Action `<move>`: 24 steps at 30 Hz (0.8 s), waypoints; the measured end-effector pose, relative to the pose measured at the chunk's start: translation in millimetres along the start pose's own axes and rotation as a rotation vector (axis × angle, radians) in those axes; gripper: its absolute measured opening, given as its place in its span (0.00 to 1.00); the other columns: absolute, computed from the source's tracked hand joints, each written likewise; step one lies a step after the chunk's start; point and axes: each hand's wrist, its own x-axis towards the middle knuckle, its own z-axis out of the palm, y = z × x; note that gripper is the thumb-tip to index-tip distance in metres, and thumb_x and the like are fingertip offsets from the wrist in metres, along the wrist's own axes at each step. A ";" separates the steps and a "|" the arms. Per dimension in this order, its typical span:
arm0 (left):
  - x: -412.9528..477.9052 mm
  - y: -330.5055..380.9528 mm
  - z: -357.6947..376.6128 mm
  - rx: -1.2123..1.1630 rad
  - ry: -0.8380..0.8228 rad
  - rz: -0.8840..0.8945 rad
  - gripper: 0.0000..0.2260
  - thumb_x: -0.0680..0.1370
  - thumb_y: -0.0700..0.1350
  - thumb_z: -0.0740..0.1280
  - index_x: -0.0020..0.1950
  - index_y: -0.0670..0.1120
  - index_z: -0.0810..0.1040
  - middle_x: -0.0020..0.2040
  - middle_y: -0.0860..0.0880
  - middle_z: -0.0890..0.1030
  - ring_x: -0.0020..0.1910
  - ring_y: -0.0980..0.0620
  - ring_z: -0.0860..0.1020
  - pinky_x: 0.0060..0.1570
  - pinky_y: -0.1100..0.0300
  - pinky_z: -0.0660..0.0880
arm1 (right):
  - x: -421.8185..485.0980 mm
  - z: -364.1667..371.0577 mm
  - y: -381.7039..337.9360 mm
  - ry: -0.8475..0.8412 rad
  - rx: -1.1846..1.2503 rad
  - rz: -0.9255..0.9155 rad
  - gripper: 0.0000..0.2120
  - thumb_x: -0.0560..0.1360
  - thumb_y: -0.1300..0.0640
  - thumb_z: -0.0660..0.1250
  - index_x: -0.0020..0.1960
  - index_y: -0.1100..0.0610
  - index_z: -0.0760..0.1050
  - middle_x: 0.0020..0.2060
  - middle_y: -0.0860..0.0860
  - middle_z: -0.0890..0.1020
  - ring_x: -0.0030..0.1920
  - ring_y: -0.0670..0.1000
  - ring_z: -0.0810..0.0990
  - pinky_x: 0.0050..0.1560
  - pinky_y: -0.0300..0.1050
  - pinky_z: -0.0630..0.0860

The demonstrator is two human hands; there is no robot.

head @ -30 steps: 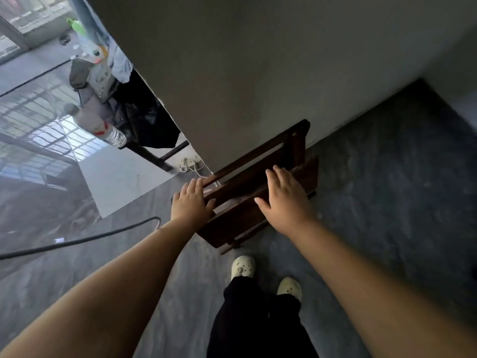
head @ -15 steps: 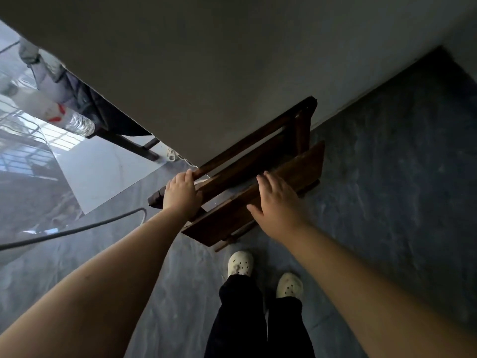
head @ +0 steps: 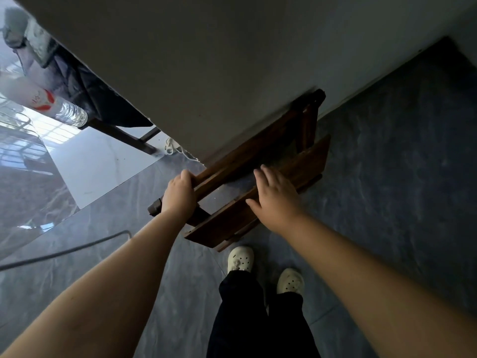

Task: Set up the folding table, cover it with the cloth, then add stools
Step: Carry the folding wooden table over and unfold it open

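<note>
While hands (head: pixel 227 197) grip folding table (head: pixel 284 161), wall-side

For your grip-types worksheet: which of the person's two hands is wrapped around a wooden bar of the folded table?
The left hand: its fingers curl around the frame's upper bar. The right hand lies flat, fingers extended, on the lower plank.

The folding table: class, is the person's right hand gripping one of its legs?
No. The right hand lies flat on a wooden panel of the folding table; the left hand grips a bar.
</note>
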 end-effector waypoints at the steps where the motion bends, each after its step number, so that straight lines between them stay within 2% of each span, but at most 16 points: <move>1: -8.7 -2.6 4.1 -0.012 0.000 0.013 0.08 0.76 0.36 0.63 0.49 0.47 0.68 0.48 0.47 0.74 0.50 0.47 0.72 0.49 0.55 0.69 | 2.9 1.3 -1.5 0.005 -0.018 -0.011 0.33 0.79 0.45 0.58 0.76 0.59 0.49 0.76 0.58 0.52 0.76 0.57 0.50 0.74 0.50 0.51; 5: -53.0 -4.3 22.3 -0.069 -0.011 0.055 0.05 0.77 0.37 0.62 0.51 0.45 0.70 0.52 0.46 0.76 0.54 0.46 0.71 0.53 0.54 0.69 | 10.5 7.8 -1.8 0.012 -0.147 -0.075 0.34 0.79 0.47 0.60 0.76 0.60 0.49 0.76 0.59 0.52 0.76 0.59 0.50 0.74 0.55 0.52; 9: -92.5 9.5 35.2 -0.098 -0.017 0.085 0.05 0.77 0.38 0.62 0.52 0.44 0.71 0.51 0.46 0.76 0.54 0.46 0.71 0.53 0.53 0.69 | 8.1 19.9 8.5 -0.065 -0.296 -0.110 0.33 0.78 0.53 0.61 0.76 0.60 0.47 0.76 0.59 0.51 0.76 0.59 0.46 0.74 0.54 0.46; 11: -106.1 17.6 40.7 -0.121 -0.033 0.059 0.06 0.77 0.38 0.62 0.53 0.44 0.71 0.52 0.46 0.75 0.54 0.46 0.71 0.52 0.55 0.68 | 1.6 27.0 12.3 -0.049 -0.364 -0.129 0.30 0.77 0.58 0.62 0.74 0.59 0.54 0.74 0.59 0.59 0.75 0.59 0.51 0.74 0.56 0.45; 14: -121.7 26.7 48.4 -0.130 -0.064 0.048 0.12 0.76 0.40 0.64 0.59 0.44 0.71 0.56 0.46 0.75 0.58 0.46 0.70 0.56 0.56 0.66 | -11.0 30.2 14.7 0.016 -0.376 -0.115 0.21 0.73 0.62 0.64 0.65 0.58 0.66 0.64 0.57 0.71 0.69 0.58 0.64 0.74 0.60 0.47; 16: -132.9 28.6 56.3 -0.057 -0.106 0.085 0.17 0.76 0.42 0.65 0.65 0.46 0.69 0.60 0.46 0.73 0.61 0.46 0.69 0.60 0.54 0.66 | -19.4 31.7 17.6 0.027 -0.388 -0.111 0.21 0.72 0.62 0.66 0.64 0.57 0.67 0.62 0.57 0.72 0.67 0.59 0.66 0.74 0.60 0.49; 18: -145.5 31.0 66.1 -0.006 -0.127 0.121 0.20 0.76 0.44 0.67 0.67 0.48 0.68 0.61 0.47 0.73 0.60 0.47 0.70 0.61 0.54 0.67 | -29.9 35.4 23.1 0.017 -0.403 -0.099 0.22 0.72 0.62 0.66 0.65 0.58 0.66 0.63 0.57 0.72 0.67 0.59 0.66 0.74 0.59 0.51; 24: -208.3 59.9 101.4 -0.063 -0.212 0.081 0.15 0.77 0.38 0.60 0.63 0.45 0.69 0.60 0.45 0.74 0.59 0.46 0.72 0.58 0.53 0.71 | -92.2 58.7 51.2 -0.081 -0.457 -0.007 0.23 0.74 0.63 0.64 0.68 0.59 0.65 0.66 0.57 0.70 0.68 0.59 0.65 0.72 0.55 0.56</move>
